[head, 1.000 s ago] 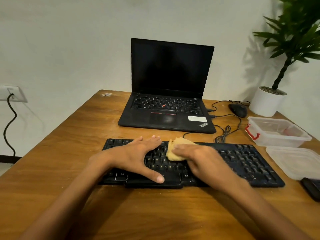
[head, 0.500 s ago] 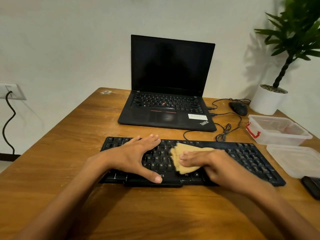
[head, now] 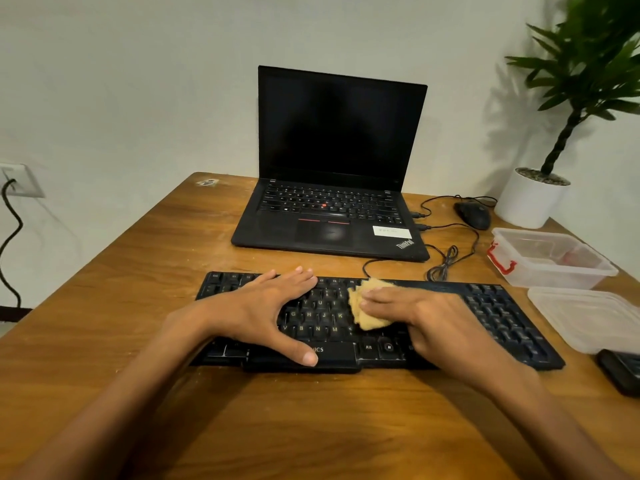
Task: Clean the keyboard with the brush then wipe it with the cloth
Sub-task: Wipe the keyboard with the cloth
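Observation:
A black keyboard (head: 498, 317) lies across the wooden table in front of me. My left hand (head: 263, 306) lies flat on its left half, fingers straight and spread, thumb at the front edge near the space bar. My right hand (head: 426, 317) presses a crumpled yellow cloth (head: 363, 317) onto the keys right of the middle, fingers stretched over it. Part of the cloth is hidden under that hand. No brush is in sight.
An open black laptop (head: 332, 216) stands behind the keyboard, with a mouse (head: 474, 213) and coiled cables (head: 446, 261) to its right. A clear plastic box (head: 550, 258), its lid (head: 588, 317), a dark object (head: 623, 372) and a potted plant (head: 533, 199) line the right side.
My right hand has slid the cloth rightward along the keys and back toward the middle rows. My left hand has stayed in place on the keyboard.

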